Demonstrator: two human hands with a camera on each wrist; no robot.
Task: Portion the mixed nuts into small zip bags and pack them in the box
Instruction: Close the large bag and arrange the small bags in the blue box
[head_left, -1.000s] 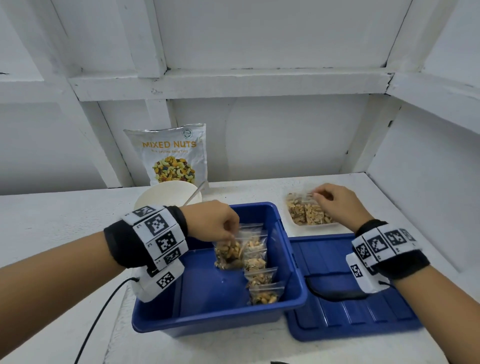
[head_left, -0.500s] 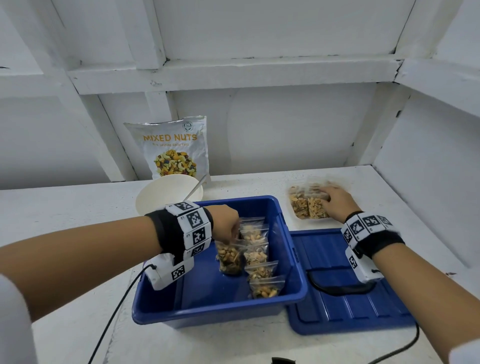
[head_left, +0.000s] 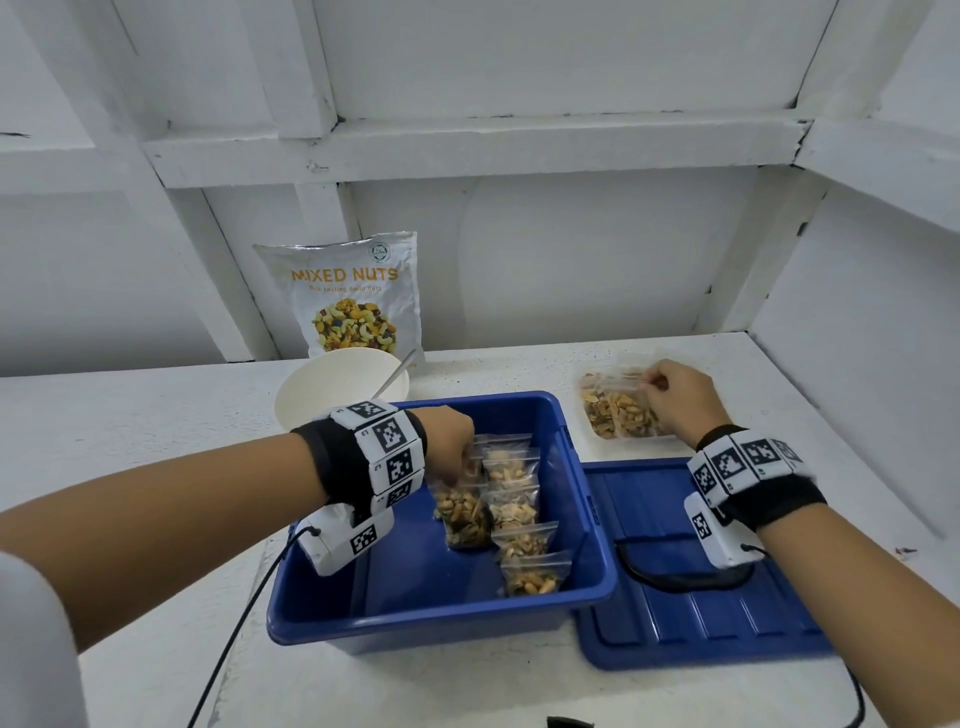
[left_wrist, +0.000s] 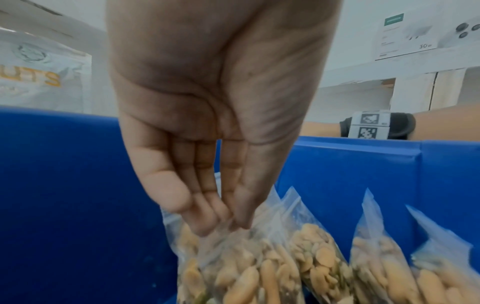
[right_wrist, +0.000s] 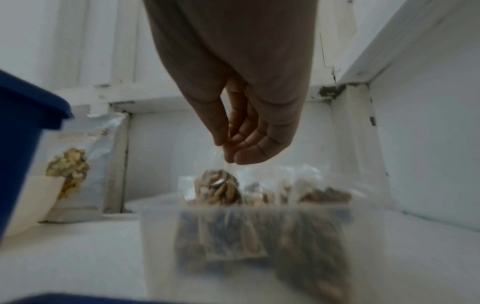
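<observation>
Packing step: left hand (head_left: 451, 441) fingers (left_wrist: 207, 207) pinch a filled bag (head_left: 464, 512) into the box (head_left: 582, 499); right hand (head_left: 675, 397) pinches the next bag (right_wrist: 221, 189) (in the clear tub (head_left: 670, 441)). Next: release, carry across.

Clear tub (right_wrist: 161, 230) (right-wrist view) blurs the bags inside.

Both forearms reach forward, left hand (head_left: 451, 441) and right hand (head_left: 675, 397) each in a fingertip pinch grip.

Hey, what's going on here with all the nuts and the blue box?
A person is packing small bags of mixed nuts. The left hand pinches a filled zip bag inside the blue box, beside a row of bags already there. The right hand pinches another bag from the clear tray.
</observation>
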